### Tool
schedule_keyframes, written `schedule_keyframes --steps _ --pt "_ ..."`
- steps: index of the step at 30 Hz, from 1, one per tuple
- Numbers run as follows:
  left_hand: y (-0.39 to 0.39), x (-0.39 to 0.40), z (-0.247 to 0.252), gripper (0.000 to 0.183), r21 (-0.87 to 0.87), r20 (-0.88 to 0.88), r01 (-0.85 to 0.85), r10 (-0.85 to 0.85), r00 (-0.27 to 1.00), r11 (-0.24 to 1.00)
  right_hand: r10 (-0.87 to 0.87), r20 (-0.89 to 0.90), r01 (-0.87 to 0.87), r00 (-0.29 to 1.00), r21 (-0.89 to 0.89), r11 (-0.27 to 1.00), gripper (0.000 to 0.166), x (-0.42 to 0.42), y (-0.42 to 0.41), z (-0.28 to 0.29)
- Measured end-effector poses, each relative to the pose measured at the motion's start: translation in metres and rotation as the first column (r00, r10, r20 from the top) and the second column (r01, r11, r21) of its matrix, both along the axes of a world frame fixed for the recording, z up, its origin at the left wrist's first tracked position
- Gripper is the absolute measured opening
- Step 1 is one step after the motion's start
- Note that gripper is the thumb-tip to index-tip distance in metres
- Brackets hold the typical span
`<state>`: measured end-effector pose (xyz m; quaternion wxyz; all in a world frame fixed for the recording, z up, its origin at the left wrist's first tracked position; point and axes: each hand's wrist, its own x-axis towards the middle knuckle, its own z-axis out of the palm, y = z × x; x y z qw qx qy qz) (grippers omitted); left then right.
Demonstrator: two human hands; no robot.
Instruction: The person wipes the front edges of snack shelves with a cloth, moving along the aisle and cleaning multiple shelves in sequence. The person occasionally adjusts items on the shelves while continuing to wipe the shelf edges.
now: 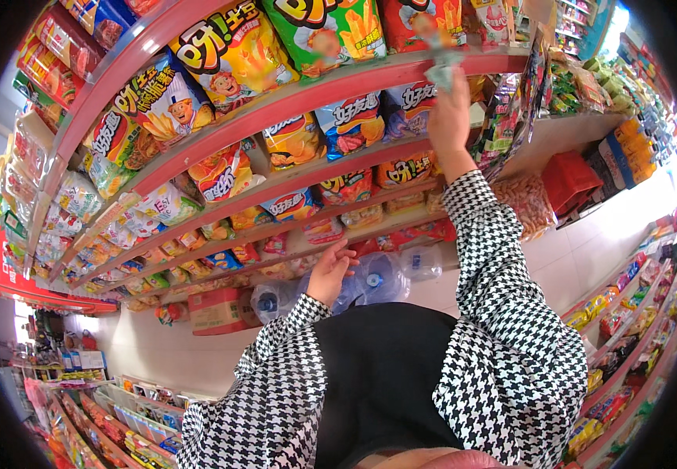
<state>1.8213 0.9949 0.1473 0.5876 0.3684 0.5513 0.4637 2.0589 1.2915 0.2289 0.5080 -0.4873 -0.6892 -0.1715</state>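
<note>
My right hand (451, 111) is raised at the red edge of an upper shelf (367, 76), holding a blurred pale green thing (445, 69) that looks like a cloth. Just behind it stands a red snack bag (411, 29), with a green snack bag (326, 35) to its left. Below the edge, a purple snack bag (407, 111) is close to my right wrist. My left hand (332, 271) hangs lower, fingers apart and holding nothing, in front of the bottom shelves and above large clear plastic bottles (376, 275).
Shelves of snack bags curve away to the left. On the floor are a cardboard box (218, 311) and the plastic bottles. A red bin (570, 183) and a bag of peanuts (524, 205) are at the right. Another shelf row (631, 311) is behind at the right.
</note>
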Motion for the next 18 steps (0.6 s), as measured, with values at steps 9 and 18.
schedule_keyframes --steps 9,18 --pt "-0.008 -0.003 0.004 0.044 -0.028 -0.021 -0.035 0.034 0.999 0.999 -0.043 -0.325 0.061 0.945 0.045 0.997 0.045 0.049 0.026 0.023" --pt "-0.010 -0.003 -0.008 0.045 -0.010 -0.001 -0.006 0.006 1.000 1.000 0.295 -0.024 -0.296 0.955 -0.074 0.952 0.033 -0.069 -0.043 0.007"
